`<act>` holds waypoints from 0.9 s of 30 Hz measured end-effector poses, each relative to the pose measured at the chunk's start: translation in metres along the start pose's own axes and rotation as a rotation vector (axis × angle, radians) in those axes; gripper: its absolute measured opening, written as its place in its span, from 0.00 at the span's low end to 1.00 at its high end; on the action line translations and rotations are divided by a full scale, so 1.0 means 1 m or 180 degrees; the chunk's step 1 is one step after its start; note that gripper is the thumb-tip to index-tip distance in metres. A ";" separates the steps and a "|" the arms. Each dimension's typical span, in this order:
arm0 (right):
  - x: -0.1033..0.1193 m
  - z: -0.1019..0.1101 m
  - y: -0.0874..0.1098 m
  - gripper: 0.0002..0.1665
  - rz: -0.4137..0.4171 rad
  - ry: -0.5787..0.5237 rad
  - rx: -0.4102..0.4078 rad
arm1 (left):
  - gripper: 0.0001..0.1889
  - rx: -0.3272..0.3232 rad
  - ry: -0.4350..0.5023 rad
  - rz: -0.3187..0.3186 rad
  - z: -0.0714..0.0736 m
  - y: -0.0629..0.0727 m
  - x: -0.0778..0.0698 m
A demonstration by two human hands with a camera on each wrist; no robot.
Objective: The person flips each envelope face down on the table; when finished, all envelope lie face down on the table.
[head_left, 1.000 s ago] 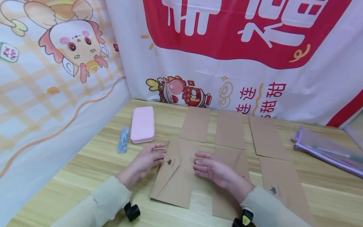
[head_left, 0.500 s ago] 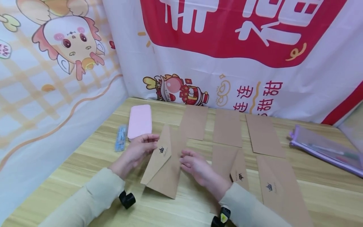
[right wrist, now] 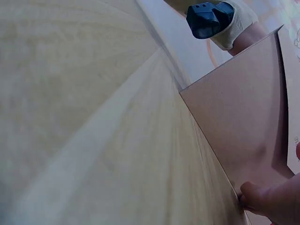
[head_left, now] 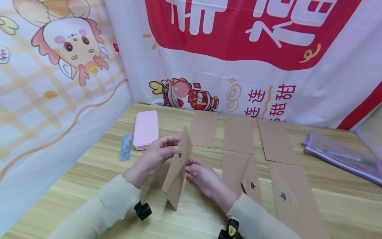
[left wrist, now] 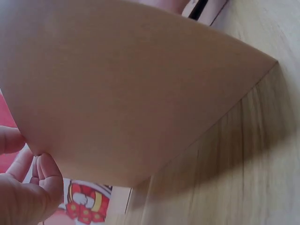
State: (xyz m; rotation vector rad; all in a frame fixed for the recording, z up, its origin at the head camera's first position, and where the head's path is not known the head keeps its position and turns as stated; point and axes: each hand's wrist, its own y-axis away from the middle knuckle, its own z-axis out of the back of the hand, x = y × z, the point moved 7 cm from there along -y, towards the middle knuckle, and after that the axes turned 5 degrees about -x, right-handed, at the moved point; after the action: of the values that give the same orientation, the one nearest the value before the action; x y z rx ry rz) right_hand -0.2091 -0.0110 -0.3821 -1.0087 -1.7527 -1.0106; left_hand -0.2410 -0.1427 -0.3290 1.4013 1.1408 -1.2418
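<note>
A brown kraft paper envelope (head_left: 176, 176) with a crown print on its flap stands tilted up on its long edge above the table. My left hand (head_left: 161, 154) pinches its upper left edge between thumb and fingers. The left wrist view shows the plain back of the envelope (left wrist: 126, 93), with fingertips at its edge. Low on the other long edge, my right hand (head_left: 206, 177) holds on, the thumb (right wrist: 258, 197) lying against the paper in the right wrist view. The far fingers of the right hand are partly hidden behind the envelope.
Several more brown envelopes lie in rows, among them one with a slightly raised flap (head_left: 252, 186). A pink case (head_left: 146, 129) and a blue clear packet (head_left: 126, 146) lie at the left. At the right is a purple mesh pouch (head_left: 343, 156). Printed cloth hangs behind the wooden table (head_left: 203, 219).
The envelope lay flat between both hands at first. It has since been lifted and turned up on edge, and both hands have come to grip its sides.
</note>
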 end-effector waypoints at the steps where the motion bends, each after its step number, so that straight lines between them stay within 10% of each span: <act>1: 0.000 0.001 0.000 0.32 -0.0015 0.0003 -0.0002 | 0.22 0.0014 -0.0032 -0.0018 -0.003 0.000 0.000; 6: 0.005 0.006 0.004 0.31 -0.0020 0.0257 -0.0102 | 0.21 0.0092 -0.0139 -0.0129 -0.014 0.001 -0.001; 15: 0.050 0.002 0.021 0.38 0.0783 0.2192 -0.0465 | 0.21 0.0174 -0.0096 -0.0260 -0.018 -0.001 0.002; 27: 0.044 -0.026 0.023 0.41 0.1293 0.2076 -0.0185 | 0.20 0.0077 0.0155 -0.0243 -0.017 0.004 0.012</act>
State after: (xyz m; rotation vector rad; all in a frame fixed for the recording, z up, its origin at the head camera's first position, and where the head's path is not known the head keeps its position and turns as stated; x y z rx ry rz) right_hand -0.1951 -0.0171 -0.3281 -0.8876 -0.9467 -0.9821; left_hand -0.2336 -0.1257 -0.3393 1.4243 1.2265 -1.2849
